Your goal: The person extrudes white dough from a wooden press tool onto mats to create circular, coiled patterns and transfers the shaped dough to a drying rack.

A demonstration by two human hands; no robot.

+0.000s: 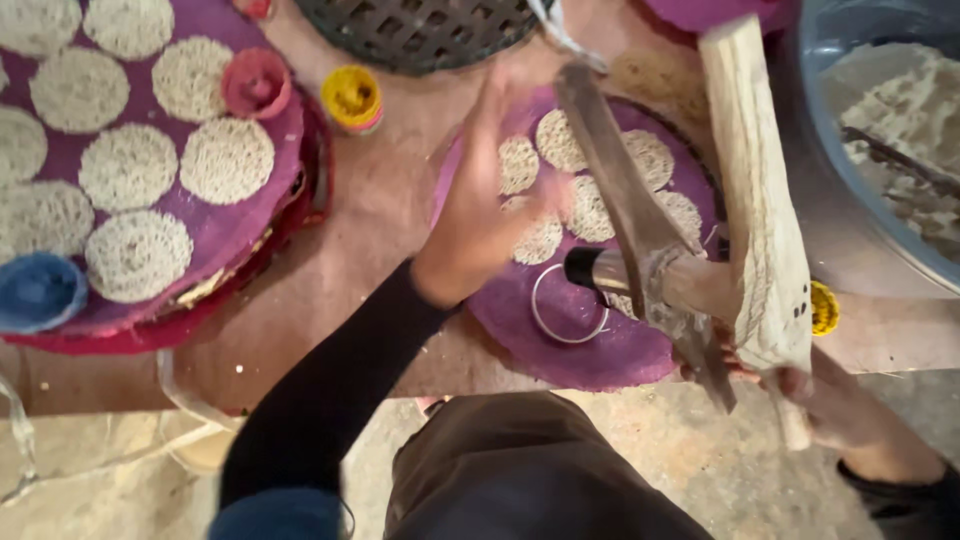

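A brown table (380, 200) over a dusty concrete floor (620, 440) carries a purple mat (590, 345). Over the mat, the left hand (480, 215) is spread open; the right hand (815, 385) clamps the wooden press (755, 190). A yellow cup (352, 98) stands left of the mat.

A brown wooden table (380, 210) is carrying purple round mats (590, 350) with pale noodle discs, a stack of mats (240, 250) at left, a yellow cup (352, 97), a dark woven basket (420, 30) and a blue basin (850, 150).

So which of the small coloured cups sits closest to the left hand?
The yellow cup, on bare wood just left of the left hand. The pink cup sits on the purple mat; the blue cup lies farthest left.
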